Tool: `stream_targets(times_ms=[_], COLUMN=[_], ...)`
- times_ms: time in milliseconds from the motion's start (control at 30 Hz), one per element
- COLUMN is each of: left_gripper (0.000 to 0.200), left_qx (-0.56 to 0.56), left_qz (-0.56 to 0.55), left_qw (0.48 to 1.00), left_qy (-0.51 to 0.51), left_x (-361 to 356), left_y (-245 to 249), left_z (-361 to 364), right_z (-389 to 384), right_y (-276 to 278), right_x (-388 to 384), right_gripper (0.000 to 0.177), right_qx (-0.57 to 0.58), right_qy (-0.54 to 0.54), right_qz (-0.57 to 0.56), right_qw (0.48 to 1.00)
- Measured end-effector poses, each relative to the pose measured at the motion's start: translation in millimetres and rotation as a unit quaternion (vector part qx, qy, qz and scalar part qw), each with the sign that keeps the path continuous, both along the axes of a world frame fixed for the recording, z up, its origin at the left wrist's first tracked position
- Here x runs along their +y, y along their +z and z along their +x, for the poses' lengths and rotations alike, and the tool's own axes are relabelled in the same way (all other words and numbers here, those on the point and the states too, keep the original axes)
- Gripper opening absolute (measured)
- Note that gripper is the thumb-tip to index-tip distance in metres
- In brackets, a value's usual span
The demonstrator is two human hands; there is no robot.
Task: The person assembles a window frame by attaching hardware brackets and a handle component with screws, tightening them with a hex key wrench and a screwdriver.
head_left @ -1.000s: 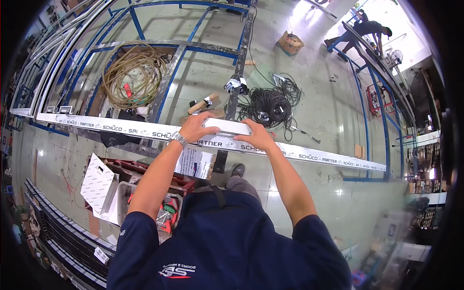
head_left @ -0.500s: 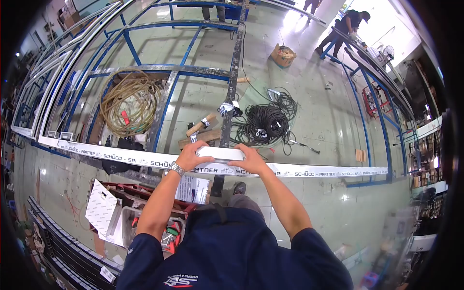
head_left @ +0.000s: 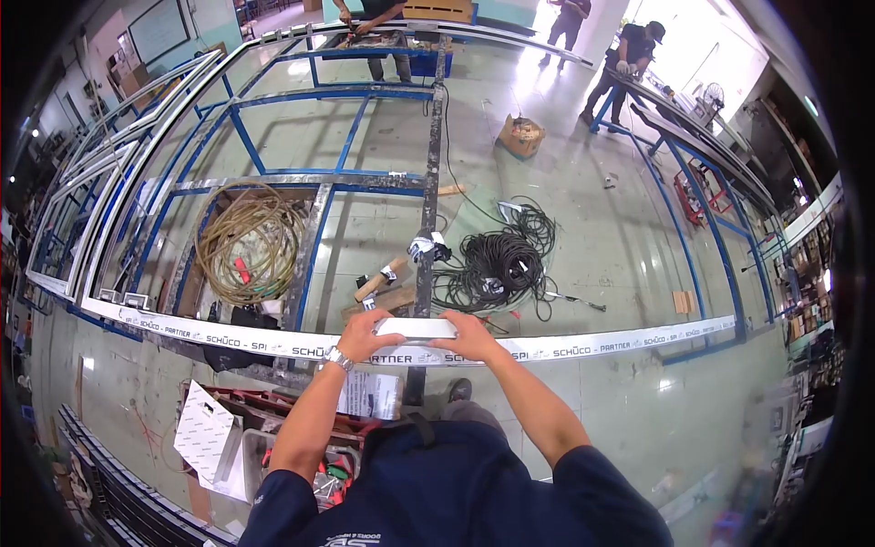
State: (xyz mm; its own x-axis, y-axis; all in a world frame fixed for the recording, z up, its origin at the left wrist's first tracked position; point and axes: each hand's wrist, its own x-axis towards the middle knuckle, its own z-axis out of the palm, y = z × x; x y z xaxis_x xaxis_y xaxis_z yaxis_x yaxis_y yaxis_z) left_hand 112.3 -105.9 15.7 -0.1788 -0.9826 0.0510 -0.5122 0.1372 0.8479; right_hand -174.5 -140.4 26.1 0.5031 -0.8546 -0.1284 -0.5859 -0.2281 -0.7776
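A short white profile piece point(head_left: 416, 326), apparently metal, is held at both ends. My left hand point(head_left: 365, 336), with a watch on the wrist, is closed around its left end. At the right end my right hand point(head_left: 468, 335) grips it with thumb and fingers. The piece lies at the edge of a long profile point(head_left: 597, 345) covered in white film printed "SCHÜCO - PARTNER". This long profile runs crosswise in front of my body, and both thumbs rest close to its film. The undersides of the piece and some fingertips are hidden.
Blue frame stands point(head_left: 264, 155) spread beyond the bar. A hose coil point(head_left: 251, 242), a black cable coil point(head_left: 501, 264) and a cardboard box point(head_left: 521, 137) lie on the floor. A tool crate point(head_left: 342, 465) sits below left. Other people work at the back.
My head view has tilted up, so the scene sits lower and more of the people at the back show. Both hands keep their hold on the short piece.
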Motion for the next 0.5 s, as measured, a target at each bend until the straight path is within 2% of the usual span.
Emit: stream_targets(times_ms=[200,333,433,500], left_gripper=[0.046,0.049,0.054,0.055], left_qx=[-0.002,0.014,-0.022,-0.017], left_qz=[-0.054,0.055,0.096,0.137], left_qw=[0.998,0.996,0.994,0.990], left_qy=[0.033,0.062,0.040,0.041], left_x=[10,-11,-26,-28], left_y=[-6,-18,-22,-28], left_z=[-7,-7,-5,-3], right_z=[2,5,6,6], right_y=[4,3,-17,-24], right_x=[5,-7,-18,-25], right_gripper=[0.059,0.060,0.062,0.062], right_qx=[-0.009,-0.052,-0.042,-0.044], right_qy=[0.000,-0.056,-0.059,-0.054], right_qz=[-0.052,0.095,0.054,0.102], right_qw=[0.999,0.993,0.996,0.992])
